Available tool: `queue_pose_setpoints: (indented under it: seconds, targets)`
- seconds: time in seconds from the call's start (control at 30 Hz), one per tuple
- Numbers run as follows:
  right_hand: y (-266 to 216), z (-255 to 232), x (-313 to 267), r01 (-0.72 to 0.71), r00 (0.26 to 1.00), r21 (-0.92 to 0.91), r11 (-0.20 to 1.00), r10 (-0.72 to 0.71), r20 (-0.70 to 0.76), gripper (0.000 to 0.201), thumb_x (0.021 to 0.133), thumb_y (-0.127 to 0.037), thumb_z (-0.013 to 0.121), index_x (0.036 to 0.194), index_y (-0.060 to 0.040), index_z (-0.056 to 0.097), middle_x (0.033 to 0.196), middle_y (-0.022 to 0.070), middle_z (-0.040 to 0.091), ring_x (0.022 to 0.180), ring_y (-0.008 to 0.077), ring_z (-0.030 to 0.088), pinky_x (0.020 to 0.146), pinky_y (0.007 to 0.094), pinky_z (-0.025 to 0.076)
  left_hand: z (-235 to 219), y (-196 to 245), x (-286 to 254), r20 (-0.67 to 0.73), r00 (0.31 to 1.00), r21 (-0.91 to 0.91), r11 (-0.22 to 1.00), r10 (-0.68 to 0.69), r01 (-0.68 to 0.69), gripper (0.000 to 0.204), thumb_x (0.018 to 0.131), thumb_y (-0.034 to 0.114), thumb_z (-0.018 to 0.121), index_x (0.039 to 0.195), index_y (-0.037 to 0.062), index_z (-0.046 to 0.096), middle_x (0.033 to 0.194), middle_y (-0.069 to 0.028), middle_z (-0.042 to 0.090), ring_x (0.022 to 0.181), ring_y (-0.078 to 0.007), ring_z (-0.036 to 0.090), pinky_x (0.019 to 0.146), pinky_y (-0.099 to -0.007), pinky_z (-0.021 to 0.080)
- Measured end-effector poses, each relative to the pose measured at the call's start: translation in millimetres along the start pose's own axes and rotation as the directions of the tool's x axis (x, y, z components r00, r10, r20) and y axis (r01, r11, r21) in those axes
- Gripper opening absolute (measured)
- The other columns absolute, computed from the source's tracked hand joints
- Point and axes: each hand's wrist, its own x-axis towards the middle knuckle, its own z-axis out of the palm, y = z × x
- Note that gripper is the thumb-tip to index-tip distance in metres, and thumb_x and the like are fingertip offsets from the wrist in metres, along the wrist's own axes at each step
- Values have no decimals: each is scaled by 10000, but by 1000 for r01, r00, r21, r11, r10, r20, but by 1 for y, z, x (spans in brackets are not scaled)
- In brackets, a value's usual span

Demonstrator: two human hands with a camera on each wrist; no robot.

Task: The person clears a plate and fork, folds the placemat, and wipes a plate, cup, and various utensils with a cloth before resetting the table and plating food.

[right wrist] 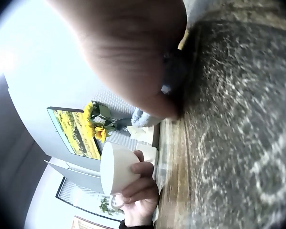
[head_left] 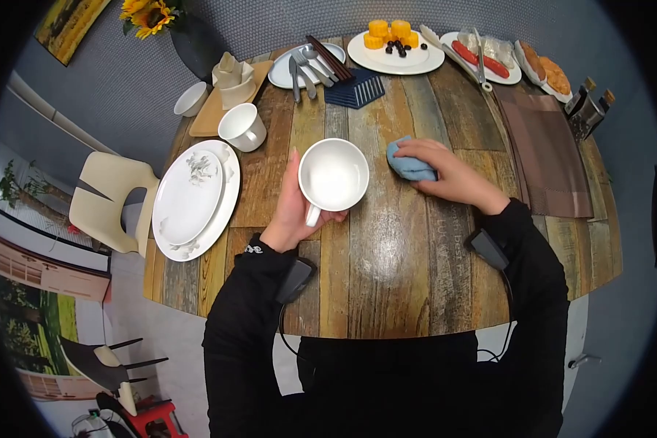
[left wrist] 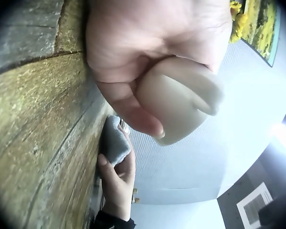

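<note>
A white cup [head_left: 333, 175] is in my left hand [head_left: 292, 208], its inside facing the head camera and its handle toward me. In the left wrist view the fingers curl round the wall of the cup [left wrist: 174, 102], and in the right wrist view the cup [right wrist: 117, 169] is tilted above the table. My right hand [head_left: 452, 174] grips a bunched blue cloth [head_left: 412, 160] on the tabletop, right of the cup. From the left wrist, that cloth [left wrist: 115, 143] shows between thumb and fingers.
Left on the wooden table [head_left: 394, 270] are stacked oval plates [head_left: 190, 193] and a second white cup [head_left: 242, 128]. Toward the back lie a cutlery plate [head_left: 281, 73], a food plate [head_left: 361, 55] and scissors [head_left: 480, 62]. A brown placemat [head_left: 547, 153] covers the right side.
</note>
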Motion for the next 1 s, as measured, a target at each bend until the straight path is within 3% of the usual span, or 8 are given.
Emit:
queue_pose_setpoints:
  seconds: [0.1, 0.3, 0.43, 0.53, 0.67, 0.73, 0.83, 1.0]
  targets:
    - [4, 3, -1, 23, 997, -74, 997, -28, -67, 429, 696, -3, 551, 1108, -97, 484, 1187, 118, 455, 1132, 301, 381, 958, 377, 290, -2, -2, -1, 75, 997, -65, 998, -8, 13, 655, 859, 577, 203, 1194, 53, 407, 1030, -141, 555, 842, -237, 593, 637, -355, 511]
    - [10, 5, -2, 16, 990, -41, 999, -22, -136, 375, 728, 1, 532, 1091, -81, 491, 1096, 118, 477, 1065, 277, 430, 911, 352, 334, 2, -6, -1, 2, 1000, 40, 999, 27, -27, 621, 884, 524, 220, 1218, 28, 387, 1139, -137, 507, 1032, -234, 523, 870, -351, 434]
    - [8, 5, 3, 27, 943, 76, 997, -1, -334, 352, 741, -5, 514, 1088, -63, 489, 1017, 111, 472, 979, 253, 471, 853, 318, 373, 3, -5, -1, 2, 1000, 56, 998, 28, -28, 611, 889, 513, 217, 1216, 27, 390, 1145, -136, 504, 1027, -233, 527, 853, -353, 445]
    - [-40, 7, 7, 114, 911, -47, 992, -123, -394, 355, 719, 4, 520, 1067, -62, 495, 1012, 116, 471, 960, 263, 478, 835, 315, 384, 4, -5, 0, 17, 1000, 57, 998, -10, 9, 609, 890, 514, 206, 1212, 33, 395, 1144, -137, 506, 1018, -237, 532, 850, -360, 448]
    - [-74, 24, 15, 368, 853, -354, 860, -464, -240, 331, 657, -28, 563, 981, -83, 520, 924, 97, 509, 883, 290, 518, 739, 355, 444, 12, -7, 3, -43, 999, 38, 999, -18, 20, 614, 873, 547, 213, 1189, 64, 423, 1074, -106, 542, 915, -207, 572, 706, -321, 500]
    - [-75, 31, 22, 398, 842, -413, 819, -505, -191, 300, 670, -58, 556, 968, -74, 523, 919, 86, 516, 878, 271, 527, 731, 344, 450, 10, -6, 3, -86, 996, 72, 997, -23, 29, 611, 881, 538, 184, 1170, 63, 437, 1010, -94, 571, 823, -181, 607, 613, -264, 520]
    - [-70, 43, 33, 424, 828, -491, 761, -545, -130, 264, 694, -103, 538, 954, -60, 527, 919, 70, 525, 877, 241, 538, 724, 327, 457, -5, -7, 6, 78, 995, 95, 994, -57, 49, 572, 880, 531, 226, 1166, 82, 435, 1060, -83, 543, 930, -201, 569, 728, -340, 508]
    - [-74, 53, 36, 354, 856, -522, 776, -493, -153, 232, 704, -108, 525, 928, -50, 528, 931, 72, 532, 881, 230, 545, 724, 320, 459, 1, -10, 4, -73, 997, 166, 985, -30, 42, 577, 873, 545, 221, 1140, 86, 445, 985, -86, 571, 823, -175, 600, 603, -303, 526]
